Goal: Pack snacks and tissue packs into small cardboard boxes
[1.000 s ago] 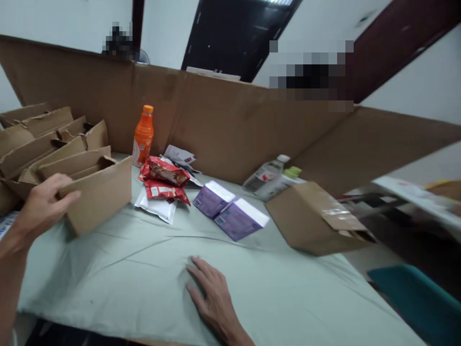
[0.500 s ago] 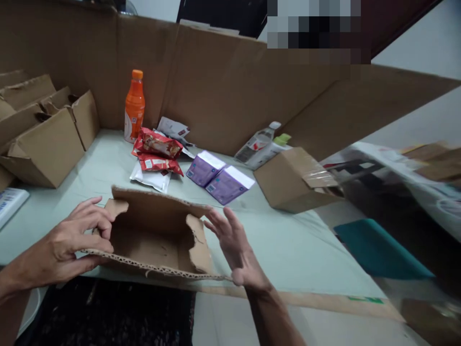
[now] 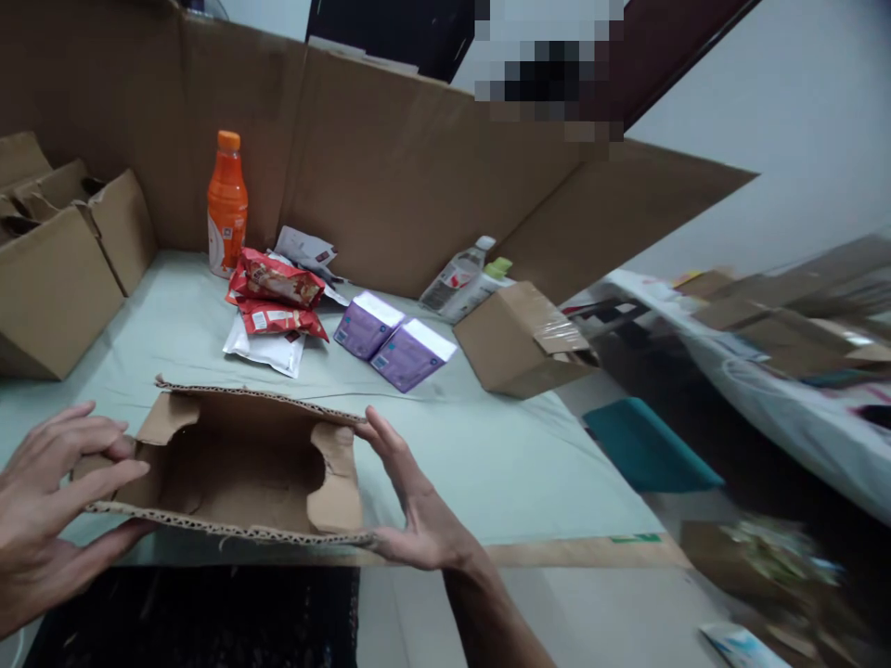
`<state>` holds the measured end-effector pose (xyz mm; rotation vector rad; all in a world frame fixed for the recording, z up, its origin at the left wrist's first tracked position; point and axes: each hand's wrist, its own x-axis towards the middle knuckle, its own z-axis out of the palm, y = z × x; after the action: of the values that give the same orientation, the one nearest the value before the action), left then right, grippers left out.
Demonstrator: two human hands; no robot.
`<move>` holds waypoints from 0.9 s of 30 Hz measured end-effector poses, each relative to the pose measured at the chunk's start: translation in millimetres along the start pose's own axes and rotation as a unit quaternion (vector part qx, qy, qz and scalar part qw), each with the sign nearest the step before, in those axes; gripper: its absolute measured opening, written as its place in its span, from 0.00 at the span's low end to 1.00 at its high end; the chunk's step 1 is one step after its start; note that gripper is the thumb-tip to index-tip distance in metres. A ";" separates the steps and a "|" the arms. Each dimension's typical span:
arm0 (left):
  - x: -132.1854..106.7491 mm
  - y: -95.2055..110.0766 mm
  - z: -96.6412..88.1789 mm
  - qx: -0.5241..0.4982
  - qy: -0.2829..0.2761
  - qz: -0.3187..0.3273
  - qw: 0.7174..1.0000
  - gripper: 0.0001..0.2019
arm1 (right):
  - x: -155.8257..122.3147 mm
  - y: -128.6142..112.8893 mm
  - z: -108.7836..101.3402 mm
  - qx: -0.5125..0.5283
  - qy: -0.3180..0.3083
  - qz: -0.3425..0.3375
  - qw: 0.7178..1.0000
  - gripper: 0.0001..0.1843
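Observation:
An open-topped cardboard box [image 3: 257,429] sits at the table's near edge, its inside facing me with nothing seen in it. My left hand [image 3: 66,501] grips the box's left end, fingers at the side flap and thumb beneath the near edge. At the right end, my right hand [image 3: 410,510] spans the box, fingertips on the far corner and thumb on the near corner. Short torn flaps stand at both ends. Beyond the box lie red snack packets [image 3: 278,283] on a white pouch [image 3: 264,351], and two purple-and-white cartons [image 3: 410,357].
An orange drink bottle [image 3: 227,209] stands by the cardboard screen [image 3: 418,158]. A clear bottle [image 3: 456,274] and a green-capped bottle [image 3: 480,283] lean beside a closed cardboard box [image 3: 511,339]. More open boxes [image 3: 62,278] stand at left. A teal object [image 3: 651,445] lies off the table's right side.
My view has swung right, so the table items appear further left. Both hands keep hold of the box, and my right fingers have closed onto its far corner.

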<state>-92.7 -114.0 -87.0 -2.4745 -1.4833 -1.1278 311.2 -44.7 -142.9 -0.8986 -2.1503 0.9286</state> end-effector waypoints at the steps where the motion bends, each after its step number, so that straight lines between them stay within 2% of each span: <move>1: 1.8 0.5 0.9 -0.009 -0.010 0.003 1.000 0.26 | -1.0 -2.2 -3.1 -0.002 0.013 -0.011 1.000 0.58; 3: 6.2 0.6 0.3 -0.023 -0.036 0.027 0.999 0.22 | -0.2 -11.2 -13.1 0.007 0.062 -0.035 0.997 0.49; 5: 10.2 -0.6 -2.2 -0.030 -0.063 0.060 0.996 0.19 | 7.2 -26.8 -26.5 0.014 0.117 -0.066 0.991 0.36; 7: 14.1 -1.5 -4.9 -0.032 -0.085 0.090 0.992 0.20 | 24.4 -48.0 -38.8 -0.007 0.108 -0.107 0.988 0.21; 9: 19.7 0.4 -6.8 -0.028 -0.107 0.118 0.987 0.20 | 50.9 -71.1 -43.9 -0.053 -0.007 -0.140 0.989 0.14; 11: 27.8 5.9 -7.8 -0.020 -0.137 0.121 0.983 0.19 | 81.1 -92.2 -39.0 -0.120 -0.169 -0.147 0.967 0.12; 13: 36.5 13.7 -8.6 -0.013 -0.187 0.098 0.977 0.18 | 106.6 -109.2 -26.5 -0.229 -0.290 -0.134 0.919 0.14; 15: 43.1 20.8 -9.9 0.000 -0.231 0.072 0.970 0.17 | 120.0 -121.2 -13.6 -0.359 -0.341 -0.125 0.860 0.15; 17: 45.8 24.9 -11.8 0.029 -0.228 0.072 0.971 0.17 | 118.9 -126.9 -8.2 -0.454 -0.337 -0.126 0.815 0.14; 19: 44.9 25.5 -13.9 0.070 -0.188 0.087 0.976 0.16 | 106.6 -125.1 -13.7 -0.491 -0.298 -0.131 0.808 0.13; 23: 38.9 19.7 -15.2 0.124 -0.116 0.114 0.979 0.10 | 72.1 -105.7 -42.2 -0.477 -0.192 -0.123 0.849 0.13; 27: 33.4 14.8 -11.4 0.100 -0.091 0.104 0.985 0.09 | 48.5 -89.2 -56.8 -0.442 -0.153 -0.062 0.881 0.09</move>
<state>-78.3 -101.4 -53.9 -2.5710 -1.2653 -0.6997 295.7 -33.2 -28.2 -1.0323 -2.9225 -0.0546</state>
